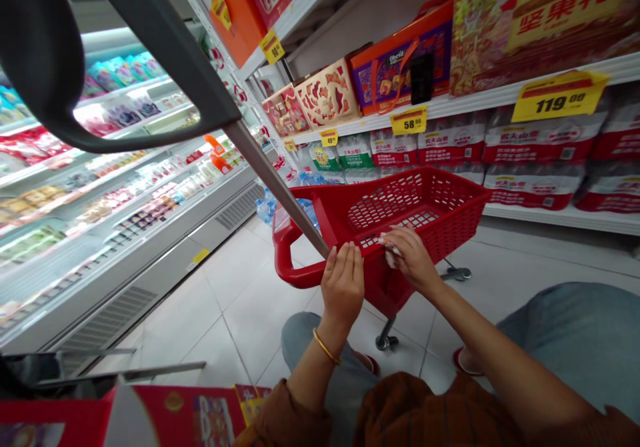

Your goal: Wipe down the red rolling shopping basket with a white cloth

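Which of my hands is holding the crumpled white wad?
Your right hand: the white wad shows at its fingertips, by the near edge of the red cart. Your left hand, with the gold bangle at its wrist, shows no wad.

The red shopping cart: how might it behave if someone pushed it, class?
The red shopping cart would probably roll readily, having wheels on smooth-looking floor tiles. Its latticed sides look like rigid plastic, so they should flex little.

Pale tiled floor; on it stands a red wheeled basket cart, with the person's 2 red-shod feet, partly hidden, nearby
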Available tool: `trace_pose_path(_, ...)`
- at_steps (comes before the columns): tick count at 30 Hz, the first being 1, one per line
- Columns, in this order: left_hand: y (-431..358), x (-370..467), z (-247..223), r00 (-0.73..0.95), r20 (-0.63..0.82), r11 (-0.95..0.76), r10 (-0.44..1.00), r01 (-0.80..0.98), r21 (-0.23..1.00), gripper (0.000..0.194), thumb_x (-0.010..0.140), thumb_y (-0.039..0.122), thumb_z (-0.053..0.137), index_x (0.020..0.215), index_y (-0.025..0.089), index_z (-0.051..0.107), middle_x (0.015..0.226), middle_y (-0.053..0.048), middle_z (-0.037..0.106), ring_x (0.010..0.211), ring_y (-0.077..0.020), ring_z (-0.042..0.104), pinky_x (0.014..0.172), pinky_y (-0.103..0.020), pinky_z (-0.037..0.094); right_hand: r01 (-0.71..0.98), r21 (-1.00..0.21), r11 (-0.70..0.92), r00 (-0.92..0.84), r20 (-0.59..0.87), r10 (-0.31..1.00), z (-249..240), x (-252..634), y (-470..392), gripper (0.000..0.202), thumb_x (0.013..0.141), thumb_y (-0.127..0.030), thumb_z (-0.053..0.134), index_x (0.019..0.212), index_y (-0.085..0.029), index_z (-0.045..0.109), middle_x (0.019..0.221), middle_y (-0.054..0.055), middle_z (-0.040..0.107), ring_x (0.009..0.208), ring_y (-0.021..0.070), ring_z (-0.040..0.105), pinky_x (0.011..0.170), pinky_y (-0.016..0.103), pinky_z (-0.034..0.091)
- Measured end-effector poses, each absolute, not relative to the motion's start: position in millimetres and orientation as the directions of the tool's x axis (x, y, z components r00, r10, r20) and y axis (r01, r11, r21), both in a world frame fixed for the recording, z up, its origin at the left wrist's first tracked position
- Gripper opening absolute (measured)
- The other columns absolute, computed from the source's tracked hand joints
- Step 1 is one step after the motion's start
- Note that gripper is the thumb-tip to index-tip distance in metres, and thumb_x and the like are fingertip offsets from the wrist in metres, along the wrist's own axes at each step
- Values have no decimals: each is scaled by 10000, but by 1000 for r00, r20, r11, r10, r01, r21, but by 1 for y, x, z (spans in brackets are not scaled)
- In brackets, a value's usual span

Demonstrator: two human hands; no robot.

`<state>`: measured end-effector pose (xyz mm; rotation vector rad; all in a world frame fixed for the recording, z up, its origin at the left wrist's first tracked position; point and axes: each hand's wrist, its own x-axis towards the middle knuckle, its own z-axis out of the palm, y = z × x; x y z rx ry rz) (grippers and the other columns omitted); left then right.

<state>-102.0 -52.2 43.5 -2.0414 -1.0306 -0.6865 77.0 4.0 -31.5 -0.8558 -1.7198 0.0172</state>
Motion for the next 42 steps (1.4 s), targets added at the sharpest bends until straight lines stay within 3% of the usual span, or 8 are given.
trace_pose_path(4,-50,-92,48,637,622,-458,455,767,-450,338,943,85,397,1206,34,604,1244,-148,651,1205,-217,585,1103,-366,385,490,-455,743,-51,836,546,-21,50,-11,329,945,-207,404,1250,-212,526,1180,106,613,1175,249,517,1111,570,322)
trace_pose_path(9,-46,-83,44,584,615,-404,530,811,-423,340,959,119,381,1193,45,616,1217,-169,662,1147,-235,619,993,-377,461,514,-459,725,9,848,530,-20,40,-11,304,952,-216,395,1220,-220,537,1087,83,625,1087,231,539,1109,567,325)
trace_pose_path(27,-44,-83,37,518,578,-397,631,855,-333,359,959,130,398,1262,120,591,1232,-118,664,1179,-214,596,998,-355,441,623,-383,682,-14,866,499,-62,100,30,238,941,-228,451,1126,-252,598,1044,57,671,1181,234,548,1158,579,207)
trace_pose_path(36,-43,-74,50,585,440,-384,681,797,-465,389,948,113,397,1303,91,554,1317,-139,603,1205,-233,576,1022,-373,448,610,-429,666,8,844,536,-72,130,56,199,914,-252,501,1080,-238,610,1074,73,666,1280,272,490,1134,598,253)
trace_pose_path(42,-34,-69,72,654,229,-430,721,681,-592,418,922,66,395,1318,24,521,1339,-216,557,1223,-272,568,995,-389,475,518,-517,682,-13,792,610,-68,133,73,261,916,-213,430,1103,-223,611,1116,80,650,1312,257,454,1127,602,273)
